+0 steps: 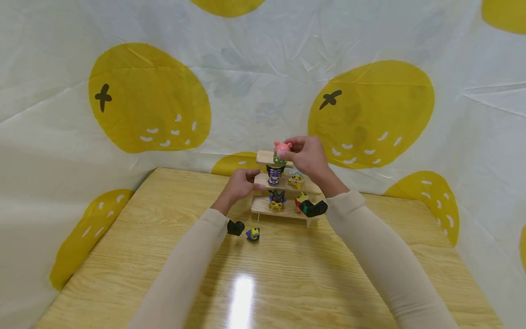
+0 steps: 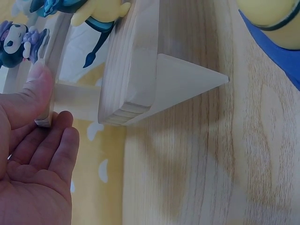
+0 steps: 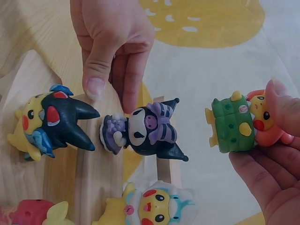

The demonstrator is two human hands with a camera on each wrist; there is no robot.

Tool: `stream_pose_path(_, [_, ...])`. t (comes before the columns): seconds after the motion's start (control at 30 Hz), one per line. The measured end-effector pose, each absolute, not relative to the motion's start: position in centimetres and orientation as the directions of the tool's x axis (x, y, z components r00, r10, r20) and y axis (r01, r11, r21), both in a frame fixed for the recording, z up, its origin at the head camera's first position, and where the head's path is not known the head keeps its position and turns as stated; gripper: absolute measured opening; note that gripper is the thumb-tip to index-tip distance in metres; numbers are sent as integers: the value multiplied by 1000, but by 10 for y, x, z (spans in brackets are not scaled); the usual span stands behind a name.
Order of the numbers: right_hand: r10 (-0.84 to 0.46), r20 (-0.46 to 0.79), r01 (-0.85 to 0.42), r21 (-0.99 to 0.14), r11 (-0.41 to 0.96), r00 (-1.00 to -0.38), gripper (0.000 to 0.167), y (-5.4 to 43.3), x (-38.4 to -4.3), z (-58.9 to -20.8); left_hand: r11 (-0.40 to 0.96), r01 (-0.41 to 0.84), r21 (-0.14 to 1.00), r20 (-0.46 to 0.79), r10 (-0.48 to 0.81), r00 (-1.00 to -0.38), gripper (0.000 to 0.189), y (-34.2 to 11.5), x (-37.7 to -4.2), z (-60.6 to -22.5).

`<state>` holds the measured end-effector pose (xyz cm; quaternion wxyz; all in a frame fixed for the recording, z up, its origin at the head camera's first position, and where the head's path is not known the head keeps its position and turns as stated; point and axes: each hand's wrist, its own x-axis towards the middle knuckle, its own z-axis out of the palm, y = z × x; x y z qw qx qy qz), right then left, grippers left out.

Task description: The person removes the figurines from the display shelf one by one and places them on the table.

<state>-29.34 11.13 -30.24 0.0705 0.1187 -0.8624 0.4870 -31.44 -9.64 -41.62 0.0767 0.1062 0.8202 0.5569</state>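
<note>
My right hand [image 1: 308,157] grips a small figurine [image 3: 233,123] by its pink-hooded head. The figurine has a yellow face and a green outfit, and is held upright at the top tier of a three-tier wooden display stand [image 1: 263,202]. My left hand [image 1: 238,185] pinches the left end of the middle tier, thumb above and fingers beneath. On that tier stand a black-and-purple figurine [image 3: 143,126] and a yellow figurine with a white hat [image 1: 296,179]. Below them are a black-hooded yellow figurine [image 1: 277,200] and a red-and-yellow one [image 1: 301,199], partly hidden by the right wrist camera.
A blue-and-yellow figurine [image 1: 253,234] lies on the wooden table [image 1: 164,219] in front of the stand. Behind the table hangs a white sheet [image 1: 255,100] with large yellow fruit prints. Black wrist cameras [image 1: 314,208] overlap the stand and table in the head view.
</note>
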Motion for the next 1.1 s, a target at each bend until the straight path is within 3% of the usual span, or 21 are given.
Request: stream_pose_path(1.1, [-241,276,-362,-791,493,-930,28,115,-259,-305,335,104,937,11,268,-963,63,-96,-315,-419])
